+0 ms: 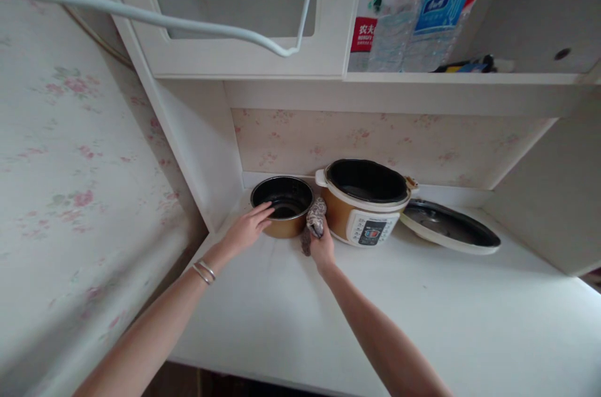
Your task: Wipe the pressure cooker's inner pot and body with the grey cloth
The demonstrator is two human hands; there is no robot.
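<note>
A round inner pot (284, 226), black inside and gold outside, stands on the white counter. At its left front rim is my left hand (248, 226), its fingers stretched out and reaching over the edge. My right hand (322, 250) is closed around a patterned grey-brown cloth (316, 215), between the pot and the electric pressure cooker (339, 215). The cooker has a gold body, a white front panel and a dark interior. To its right the detached lid (451, 226) lies with its dark inner side up.
Above the counter (282, 309) hangs a white cabinet (253, 59). Several plastic bottles (413, 15) stand on its open shelf. A white cable (188, 24) crosses the upper left of the view. Flowered wallpaper (70, 153) covers the left wall.
</note>
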